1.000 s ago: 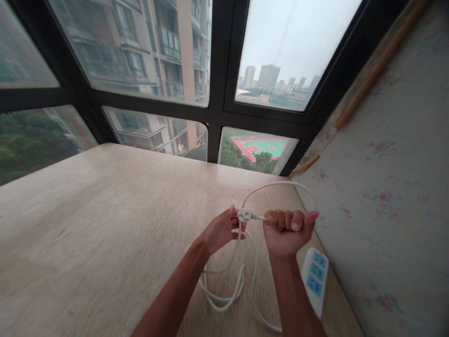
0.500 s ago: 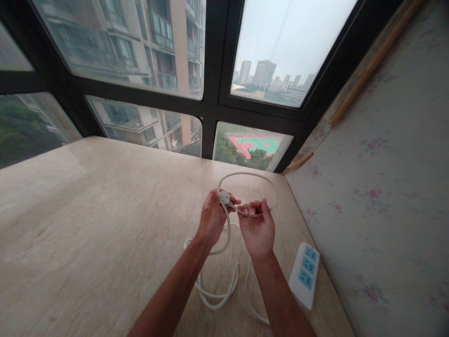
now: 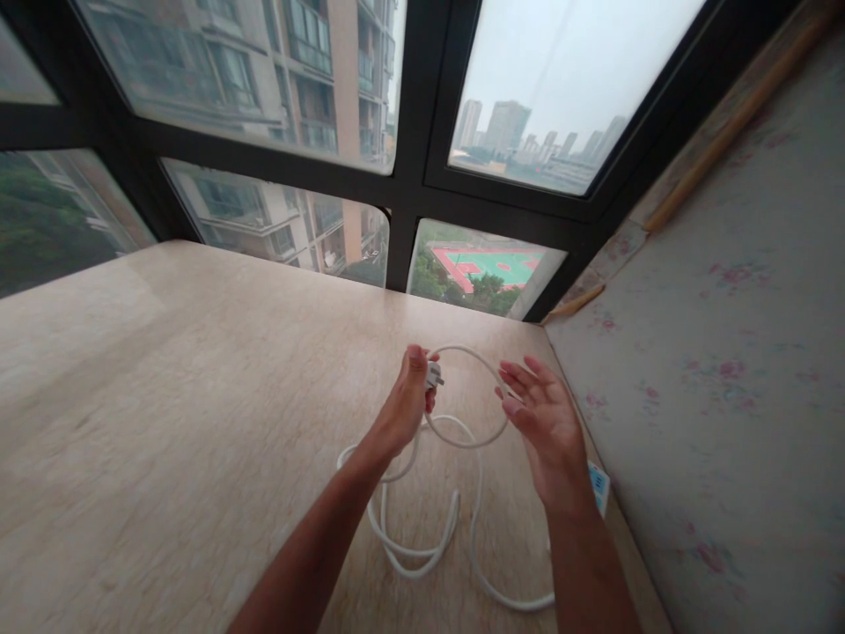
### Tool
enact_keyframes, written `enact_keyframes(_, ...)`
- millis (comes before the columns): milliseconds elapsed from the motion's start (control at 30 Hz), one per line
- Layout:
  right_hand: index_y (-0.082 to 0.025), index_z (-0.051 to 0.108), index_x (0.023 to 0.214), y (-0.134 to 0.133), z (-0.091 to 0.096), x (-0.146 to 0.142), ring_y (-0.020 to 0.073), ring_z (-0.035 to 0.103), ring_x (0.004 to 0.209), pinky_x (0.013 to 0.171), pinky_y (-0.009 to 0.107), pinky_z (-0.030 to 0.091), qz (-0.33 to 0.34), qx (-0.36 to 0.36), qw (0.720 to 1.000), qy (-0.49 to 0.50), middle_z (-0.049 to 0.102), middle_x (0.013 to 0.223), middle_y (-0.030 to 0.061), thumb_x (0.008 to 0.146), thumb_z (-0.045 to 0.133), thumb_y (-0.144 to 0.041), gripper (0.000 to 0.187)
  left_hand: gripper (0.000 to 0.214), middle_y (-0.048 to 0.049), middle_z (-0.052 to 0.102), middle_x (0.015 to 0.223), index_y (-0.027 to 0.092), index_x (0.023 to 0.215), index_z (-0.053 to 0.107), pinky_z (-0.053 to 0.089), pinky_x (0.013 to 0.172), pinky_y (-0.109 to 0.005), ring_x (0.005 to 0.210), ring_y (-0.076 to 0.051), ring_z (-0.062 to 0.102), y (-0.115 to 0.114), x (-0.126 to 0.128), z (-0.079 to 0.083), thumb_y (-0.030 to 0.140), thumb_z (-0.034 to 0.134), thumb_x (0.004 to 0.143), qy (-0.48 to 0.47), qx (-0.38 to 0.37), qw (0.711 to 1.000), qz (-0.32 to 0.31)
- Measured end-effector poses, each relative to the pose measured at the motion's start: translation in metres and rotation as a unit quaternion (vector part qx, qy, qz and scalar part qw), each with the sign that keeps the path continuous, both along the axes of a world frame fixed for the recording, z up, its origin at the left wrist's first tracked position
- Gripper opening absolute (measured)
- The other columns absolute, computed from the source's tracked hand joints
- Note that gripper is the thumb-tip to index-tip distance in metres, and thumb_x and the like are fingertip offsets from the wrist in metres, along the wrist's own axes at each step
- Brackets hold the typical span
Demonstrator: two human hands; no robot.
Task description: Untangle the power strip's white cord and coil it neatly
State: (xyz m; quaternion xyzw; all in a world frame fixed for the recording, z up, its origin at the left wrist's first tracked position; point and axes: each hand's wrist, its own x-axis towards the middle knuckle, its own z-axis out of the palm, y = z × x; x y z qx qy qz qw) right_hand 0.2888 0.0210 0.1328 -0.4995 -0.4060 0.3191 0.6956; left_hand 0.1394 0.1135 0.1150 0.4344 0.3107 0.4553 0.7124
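Note:
My left hand (image 3: 404, 407) is closed around the white plug (image 3: 434, 376) at the end of a white power cord (image 3: 422, 528). The cord makes a small loop (image 3: 485, 431) between my hands, then lies in several loose coils on the beige stone sill (image 3: 165, 396) below my wrists. My right hand (image 3: 545, 427) is open just right of the loop, fingers spread, palm turned towards the left hand, holding nothing. The cord runs to a white power strip with blue sockets (image 3: 599, 484), mostly hidden behind my right wrist.
Dark-framed windows (image 3: 415, 202) rise along the far edge of the sill, with buildings and a sports court outside. A pale wall with a faded floral pattern (image 3: 726, 370) closes off the right side, close to the power strip.
My right hand has let go of the cord and opened, moving slightly right. The left hand keeps the plug, and the loop has shrunk and dropped between the hands.

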Motion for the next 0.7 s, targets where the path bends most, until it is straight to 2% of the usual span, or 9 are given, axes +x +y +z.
enact_keyframes(100,-0.029,0.045,0.138,-0.011,0.007,0.000,0.0259,0.048,0.131,0.109,0.050,0.038,-0.014,0.014,0.982,-0.188,0.050,0.142,0.0110,0.079,0.073,-0.029,0.065,0.079,0.0005,0.051,0.065,0.015,0.117,0.059,0.038,0.051,-0.023,0.053,-0.012,0.045,-0.006,0.000,-0.006,0.080,0.033,0.080,0.048,0.039,0.995,-0.081)
enact_keyframes(200,-0.030,0.044,0.141,-0.018,0.010,-0.004,0.0268,0.044,0.134,0.109,0.049,0.037,0.002,-0.023,0.933,-0.358,0.047,0.146,0.0094,0.080,0.073,-0.030,0.068,0.081,-0.0023,0.055,0.068,0.013,0.128,0.057,0.042,0.060,-0.026,0.059,-0.015,0.052,-0.016,0.000,-0.005,0.077,0.038,0.081,0.066,0.082,0.985,-0.137)
enact_keyframes(267,-0.028,0.048,0.139,-0.019,0.009,-0.007,0.0274,0.051,0.127,0.104,0.047,0.043,0.032,-0.058,0.906,-0.417,0.053,0.140,0.0099,0.080,0.073,-0.033,0.064,0.083,-0.0066,0.061,0.077,0.013,0.130,0.058,0.045,0.070,-0.029,0.072,-0.019,0.059,-0.022,0.001,-0.001,0.077,0.043,0.078,0.063,0.103,0.980,-0.160)
enact_keyframes(367,-0.027,0.056,0.132,-0.018,0.008,-0.005,0.0247,0.063,0.099,0.083,0.039,0.051,0.066,-0.113,0.885,-0.447,0.066,0.118,0.0098,0.080,0.073,-0.035,0.055,0.085,-0.0104,0.066,0.088,0.015,0.133,0.057,0.045,0.081,-0.030,0.090,-0.023,0.062,-0.025,0.003,0.002,0.077,0.046,0.076,0.040,0.111,0.972,-0.205)
enact_keyframes(433,-0.027,0.063,0.124,-0.017,0.009,-0.002,0.0211,0.063,0.083,0.072,0.034,0.050,0.079,-0.134,0.877,-0.455,0.069,0.104,0.0077,0.082,0.071,-0.035,0.044,0.085,-0.0097,0.067,0.086,0.016,0.137,0.054,0.046,0.079,-0.030,0.087,-0.022,0.063,-0.024,0.004,-0.002,0.075,0.047,0.077,0.032,0.095,0.967,-0.233)
enact_keyframes(600,-0.029,0.073,0.107,-0.022,0.016,0.005,0.0181,0.060,0.075,0.069,0.031,0.046,0.098,-0.134,0.872,-0.461,0.069,0.090,0.0039,0.085,0.068,-0.035,0.023,0.083,-0.0067,0.065,0.081,0.015,0.149,0.037,0.046,0.070,-0.028,0.069,-0.017,0.060,-0.020,0.005,-0.011,0.067,0.046,0.085,0.062,0.074,0.959,-0.267)
enact_keyframes(700,-0.028,0.074,0.106,-0.025,0.019,0.008,0.0183,0.061,0.073,0.069,0.030,0.045,0.108,-0.153,0.874,-0.449,0.071,0.087,0.0034,0.085,0.067,-0.034,0.023,0.080,-0.0102,0.066,0.095,0.016,0.150,0.032,0.048,0.073,-0.028,0.077,-0.017,0.063,-0.021,0.005,-0.005,0.057,0.057,0.086,0.087,0.100,0.952,-0.276)
